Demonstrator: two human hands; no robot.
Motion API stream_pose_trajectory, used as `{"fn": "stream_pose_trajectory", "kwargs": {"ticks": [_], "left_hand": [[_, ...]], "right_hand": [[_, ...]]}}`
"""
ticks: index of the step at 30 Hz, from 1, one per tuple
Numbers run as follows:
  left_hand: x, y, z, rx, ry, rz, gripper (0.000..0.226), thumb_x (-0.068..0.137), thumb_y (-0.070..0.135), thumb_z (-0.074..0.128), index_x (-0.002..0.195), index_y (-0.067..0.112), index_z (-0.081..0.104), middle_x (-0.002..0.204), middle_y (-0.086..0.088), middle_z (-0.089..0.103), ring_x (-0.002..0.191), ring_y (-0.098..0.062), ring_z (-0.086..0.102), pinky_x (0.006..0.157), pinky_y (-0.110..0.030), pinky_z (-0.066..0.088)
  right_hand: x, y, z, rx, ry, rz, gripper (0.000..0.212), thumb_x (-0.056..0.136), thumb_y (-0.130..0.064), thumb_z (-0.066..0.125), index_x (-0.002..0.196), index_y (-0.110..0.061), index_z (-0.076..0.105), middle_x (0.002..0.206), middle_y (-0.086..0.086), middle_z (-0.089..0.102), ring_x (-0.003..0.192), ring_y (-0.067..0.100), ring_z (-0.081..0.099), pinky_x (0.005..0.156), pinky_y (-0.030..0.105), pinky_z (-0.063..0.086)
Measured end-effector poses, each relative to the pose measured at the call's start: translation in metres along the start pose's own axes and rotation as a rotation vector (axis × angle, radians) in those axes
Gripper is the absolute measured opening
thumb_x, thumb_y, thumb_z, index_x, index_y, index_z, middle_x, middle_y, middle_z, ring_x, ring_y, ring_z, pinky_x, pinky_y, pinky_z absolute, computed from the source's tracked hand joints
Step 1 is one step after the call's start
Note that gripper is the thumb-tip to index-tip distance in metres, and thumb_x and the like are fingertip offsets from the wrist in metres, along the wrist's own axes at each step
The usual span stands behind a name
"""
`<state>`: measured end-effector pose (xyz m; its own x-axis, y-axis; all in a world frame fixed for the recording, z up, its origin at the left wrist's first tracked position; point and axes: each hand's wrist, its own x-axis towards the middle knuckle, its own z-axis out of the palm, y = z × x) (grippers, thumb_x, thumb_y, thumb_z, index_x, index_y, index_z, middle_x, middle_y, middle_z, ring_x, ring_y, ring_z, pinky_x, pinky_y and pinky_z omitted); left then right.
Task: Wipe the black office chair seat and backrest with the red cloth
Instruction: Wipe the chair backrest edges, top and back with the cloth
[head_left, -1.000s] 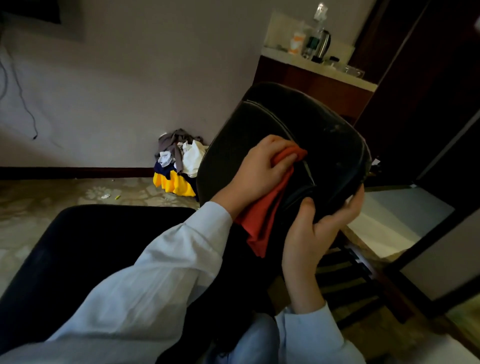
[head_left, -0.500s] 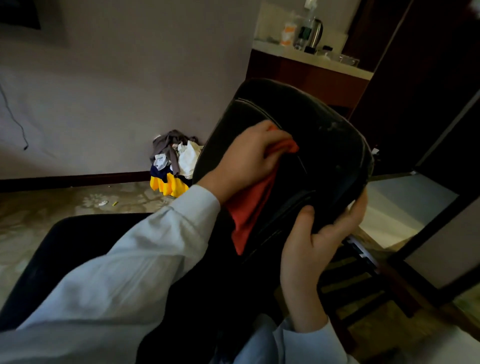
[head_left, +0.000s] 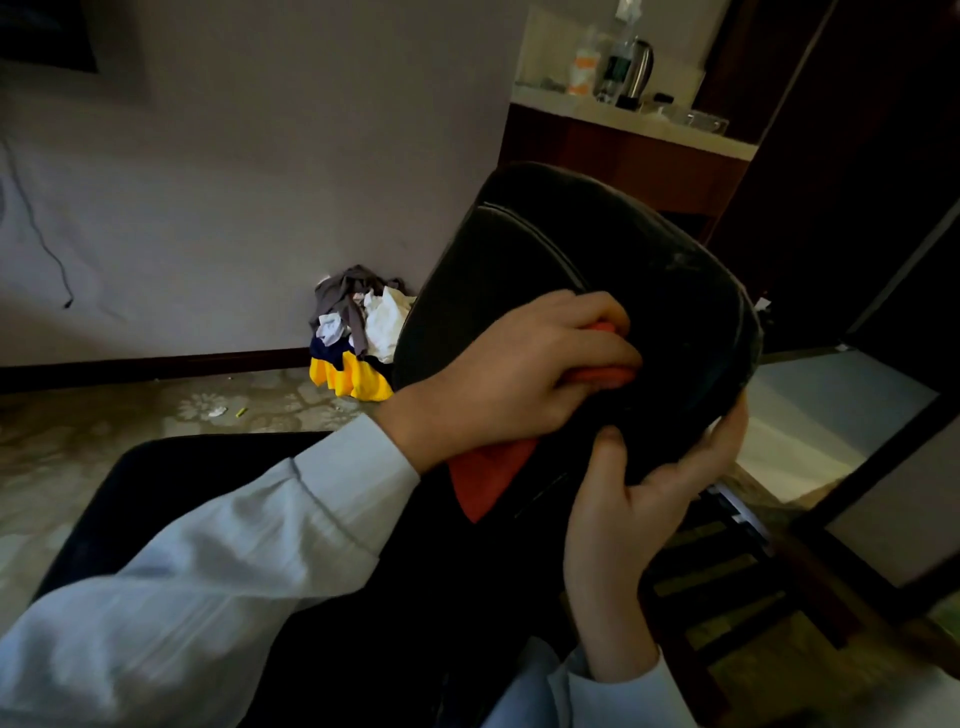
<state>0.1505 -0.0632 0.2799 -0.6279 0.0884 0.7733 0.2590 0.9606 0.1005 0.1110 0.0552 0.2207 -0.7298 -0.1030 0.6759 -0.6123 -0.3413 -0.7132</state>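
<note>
Left grip: the left grip (head_left: 519, 374) has its fingers curled round the bunched red cloth (head_left: 488, 475) and presses it against the front face of the backrest (head_left: 649, 291), low and near the middle. One corner of the cloth hangs below the wrist.
Right grip: the right grip (head_left: 649, 499) is clamped on the backrest's lower right edge, with the thumb on the front and the fingers wrapped behind.
Backrest edges: the rounded top rim and the pale stitched seam lie bare above the cloth. The left edge is free of hands.
Seat: the seat (head_left: 171, 493) is black and dim, lying under the left sleeve (head_left: 234, 561). Its rounded far-left corner shows.
Open room: patterned floor (head_left: 104, 431) runs from the seat's left side to the wall.
Around: a pile of clothes (head_left: 358, 332) sits against the wall, just beyond the backrest's left edge. Small litter (head_left: 215, 412) lies on the floor, and a cable (head_left: 41, 244) hangs down the wall.
Bench: the bench (head_left: 623, 117) stands behind the backrest's top and carries a kettle (head_left: 638, 67) and bottles.
In the way: a dark slatted wooden frame (head_left: 727, 587) sits just below and right of the right grip.
</note>
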Motion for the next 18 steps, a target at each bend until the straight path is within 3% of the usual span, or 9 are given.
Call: {"fn": "stream_pose_trajectory", "kwargs": {"ticks": [3, 8, 11, 15, 18], "left_hand": [[-0.008, 0.002, 0.006, -0.202, 0.057, -0.093, 0.02, 0.088, 0.014, 0.062, 0.106, 0.011, 0.069, 0.107, -0.005, 0.057, 0.097, -0.015, 0.057, 0.084, -0.028, 0.048], [0.005, -0.026, 0.012, -0.023, 0.099, -0.163, 0.018, 0.089, 0.022, 0.06, 0.104, 0.017, 0.069, 0.105, -0.002, 0.059, 0.093, -0.019, 0.058, 0.083, -0.033, 0.046], [0.017, -0.052, 0.016, 0.075, 0.151, -0.303, 0.026, 0.088, 0.03, 0.054, 0.104, 0.016, 0.069, 0.102, -0.006, 0.06, 0.09, -0.025, 0.059, 0.081, -0.037, 0.048], [0.016, -0.058, 0.032, -0.074, 0.301, -0.503, 0.02, 0.09, 0.018, 0.056, 0.106, 0.013, 0.067, 0.104, -0.005, 0.059, 0.096, -0.011, 0.056, 0.085, -0.008, 0.036], [0.005, -0.042, 0.04, -0.181, 0.389, -0.515, 0.018, 0.091, 0.013, 0.056, 0.106, 0.011, 0.066, 0.103, 0.0, 0.058, 0.097, -0.005, 0.054, 0.087, -0.004, 0.034]], "right_hand": [[-0.001, -0.001, 0.001, -0.002, 0.004, 0.006, 0.075, 0.081, -0.005, 0.05, 0.143, -0.031, 0.017, 0.133, -0.023, 0.041, 0.121, -0.007, 0.046, 0.092, 0.014, 0.042], [0.0, -0.001, 0.003, 0.012, 0.007, 0.01, 0.076, 0.079, -0.002, 0.05, 0.143, -0.029, 0.018, 0.132, -0.029, 0.039, 0.12, -0.009, 0.046, 0.091, 0.011, 0.041], [0.0, 0.0, 0.003, -0.015, 0.01, -0.007, 0.077, 0.079, 0.003, 0.05, 0.144, -0.021, 0.018, 0.128, -0.032, 0.038, 0.117, -0.014, 0.045, 0.088, 0.005, 0.039], [-0.001, 0.001, 0.003, -0.011, 0.023, 0.009, 0.078, 0.079, 0.0, 0.05, 0.147, -0.019, 0.018, 0.133, -0.025, 0.038, 0.119, -0.011, 0.046, 0.089, 0.008, 0.04], [0.0, 0.001, 0.004, -0.028, 0.033, -0.009, 0.077, 0.078, 0.0, 0.05, 0.146, -0.018, 0.018, 0.132, -0.026, 0.036, 0.116, -0.015, 0.045, 0.088, 0.006, 0.04]]}}
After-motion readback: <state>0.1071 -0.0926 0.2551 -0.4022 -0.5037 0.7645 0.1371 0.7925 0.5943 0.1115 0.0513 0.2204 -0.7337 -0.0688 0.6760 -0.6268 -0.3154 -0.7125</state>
